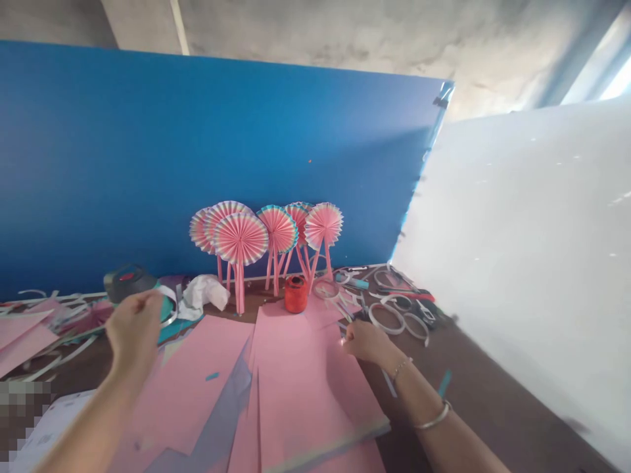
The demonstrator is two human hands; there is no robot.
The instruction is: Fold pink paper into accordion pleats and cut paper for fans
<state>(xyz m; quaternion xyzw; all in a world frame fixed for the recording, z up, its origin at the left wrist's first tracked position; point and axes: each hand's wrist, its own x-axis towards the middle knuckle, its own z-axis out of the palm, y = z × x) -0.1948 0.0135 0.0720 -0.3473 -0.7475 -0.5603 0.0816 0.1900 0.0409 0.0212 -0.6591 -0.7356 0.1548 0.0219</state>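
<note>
Brown desk against a blue board: pink paper sheets run lengthwise away beneath the right hand, its fingers pinched together; the left hand hangs raised, curled

Left hand, right hand, pink sheets, paper fans, blue board

- left hand: raised above the left side of the pink sheets, fingers loosely curled.
- right hand: low over the right edge of the sheets, fingertips pinched together around a small glint, too small to identify; bangle and thin bracelet on the arm.
- pink sheets: large, flat paper, overlapping at loose angles.
- paper fans: pleated pink rounds with pale, teal-tinged rims on pink paper stems, standing upright in a tight cluster just beyond the sheets.
</note>
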